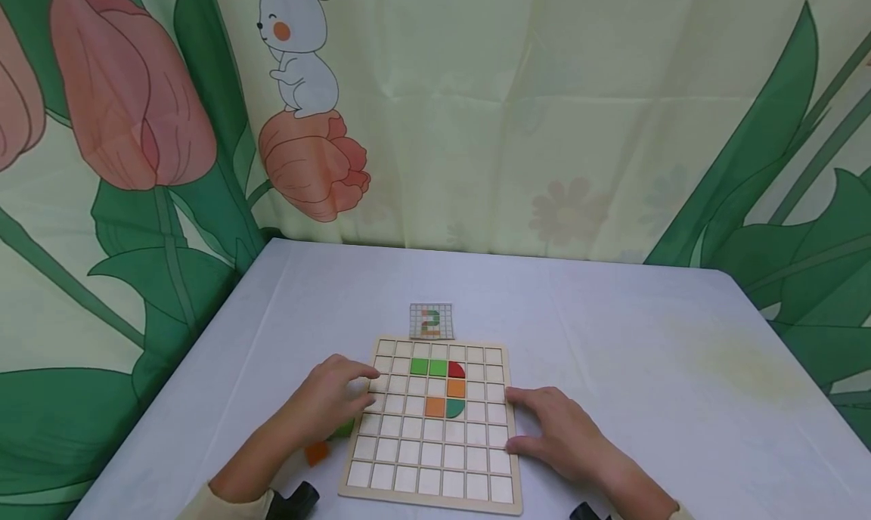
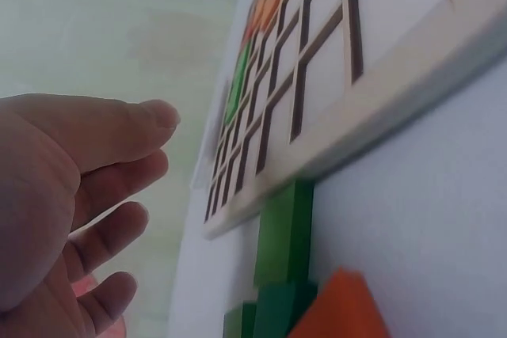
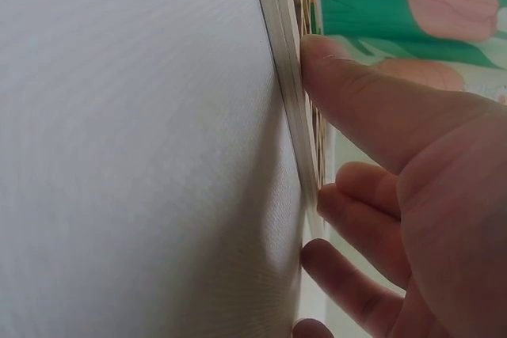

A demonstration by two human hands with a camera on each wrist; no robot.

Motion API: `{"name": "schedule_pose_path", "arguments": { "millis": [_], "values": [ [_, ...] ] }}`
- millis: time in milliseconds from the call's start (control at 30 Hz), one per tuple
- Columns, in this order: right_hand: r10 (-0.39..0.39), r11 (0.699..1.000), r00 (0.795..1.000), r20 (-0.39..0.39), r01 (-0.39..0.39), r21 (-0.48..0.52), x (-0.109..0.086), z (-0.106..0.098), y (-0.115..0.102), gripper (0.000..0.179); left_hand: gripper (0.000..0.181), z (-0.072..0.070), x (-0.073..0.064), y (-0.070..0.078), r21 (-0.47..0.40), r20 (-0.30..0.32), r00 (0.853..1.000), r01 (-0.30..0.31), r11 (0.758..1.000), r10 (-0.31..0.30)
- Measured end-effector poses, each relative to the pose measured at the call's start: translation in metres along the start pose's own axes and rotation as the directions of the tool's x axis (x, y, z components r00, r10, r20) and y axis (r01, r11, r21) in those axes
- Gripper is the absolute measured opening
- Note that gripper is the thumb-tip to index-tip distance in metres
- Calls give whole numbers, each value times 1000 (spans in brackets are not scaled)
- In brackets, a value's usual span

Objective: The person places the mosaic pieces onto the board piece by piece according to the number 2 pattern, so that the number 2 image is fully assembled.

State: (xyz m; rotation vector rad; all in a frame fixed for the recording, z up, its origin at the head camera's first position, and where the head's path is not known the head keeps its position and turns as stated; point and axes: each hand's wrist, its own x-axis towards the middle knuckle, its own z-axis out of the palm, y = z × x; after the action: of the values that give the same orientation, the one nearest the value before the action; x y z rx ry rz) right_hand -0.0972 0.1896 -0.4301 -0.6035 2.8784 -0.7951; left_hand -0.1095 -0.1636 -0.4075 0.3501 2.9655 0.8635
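A wooden grid board (image 1: 432,454) with pale square cells lies on the table. Set in its upper middle are two green squares (image 1: 429,367), a red rounded piece (image 1: 456,369), orange squares (image 1: 456,388) and a teal rounded piece (image 1: 455,408). At the board's left edge is my left hand (image 1: 320,403), thumb and fingers spread with nothing between them. My right hand (image 1: 561,433) rests at the right edge, its thumb (image 3: 348,89) and fingertips against the wooden rim. Both palms face inward across the board.
A small card (image 1: 414,320) with a coloured grid pattern lies just behind the board. Loose blocks sit by its left side, among them an orange one (image 1: 317,453) and a green one (image 2: 283,235). A curtain (image 1: 578,127) printed with tulips hangs behind the white-covered table (image 1: 646,369).
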Motion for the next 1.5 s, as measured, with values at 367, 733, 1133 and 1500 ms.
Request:
{"name": "schedule_pose_path", "arguments": {
  "millis": [367, 733, 1133, 1500],
  "values": [
    [-5, 1000, 1000, -5, 5, 2, -1, 1, 0, 65, 29, -16, -21, -20, 5, -24, 996, 82, 997, -82],
    [-7, 1000, 1000, -2, 7, 1, -1, 2, 0, 63, 32, -19, -30, -35, 30, 5, 985, 173, 985, -173],
    [-7, 1000, 1000, -8, 7, -5, -2, 1, 0, 64, 41, -19, -34, -46, 18, 73, 980, 185, 983, -185],
    [9, 1000, 1000, 3, -9, -6, 0, 1, -1, 64, 45, -17, -31, -49, 51, 86, 974, 206, 977, -210]
  ]
}}
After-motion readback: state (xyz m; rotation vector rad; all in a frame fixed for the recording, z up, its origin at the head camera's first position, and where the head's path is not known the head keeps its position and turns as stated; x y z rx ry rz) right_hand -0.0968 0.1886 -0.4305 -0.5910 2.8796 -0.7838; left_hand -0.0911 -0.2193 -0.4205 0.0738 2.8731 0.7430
